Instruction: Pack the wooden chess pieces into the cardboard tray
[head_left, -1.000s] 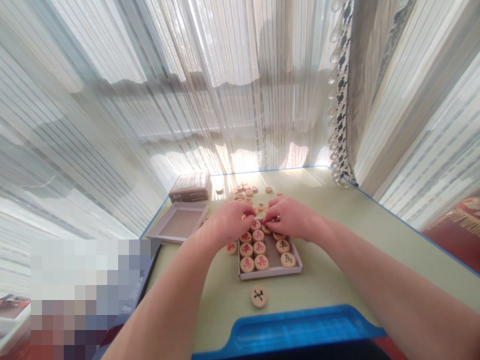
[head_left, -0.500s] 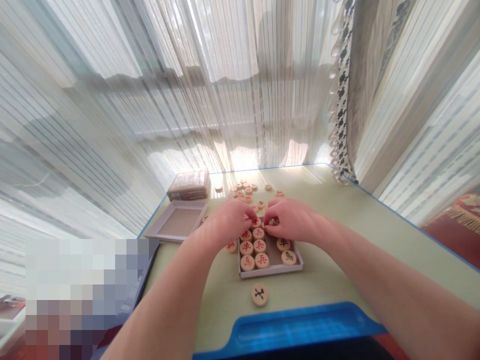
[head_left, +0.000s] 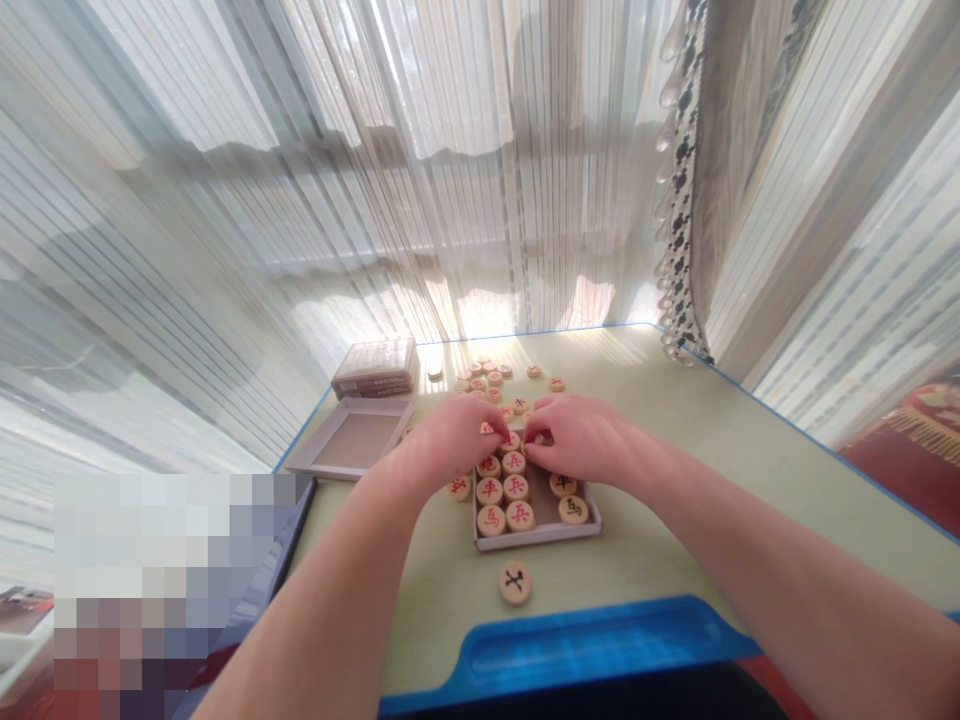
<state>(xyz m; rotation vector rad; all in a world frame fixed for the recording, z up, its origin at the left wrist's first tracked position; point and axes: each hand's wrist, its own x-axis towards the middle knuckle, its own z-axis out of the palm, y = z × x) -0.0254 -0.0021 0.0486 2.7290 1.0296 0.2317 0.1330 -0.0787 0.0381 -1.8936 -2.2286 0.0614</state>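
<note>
A shallow grey box [head_left: 592,526] lies on the pale green table and holds several round wooden chess pieces [head_left: 519,516] marked in red and black. My left hand [head_left: 450,445] hovers over the box's far left part, fingers curled in a pinch around a red-marked piece. My right hand [head_left: 581,438] sits over the far right part, fingertips pinched together on a small piece. The two hands nearly touch above the box.
A lone black-marked piece [head_left: 514,583] lies in front of the box. Loose pieces [head_left: 487,378] are scattered behind the hands. The empty box lid [head_left: 352,442] and a patterned case [head_left: 375,366] sit at left. A blue tray [head_left: 592,650] borders the near edge. Curtains hang behind.
Both hands stay over the box with small finger movements; the left hand's pinch shifted slightly inward. The view drifted a little.
</note>
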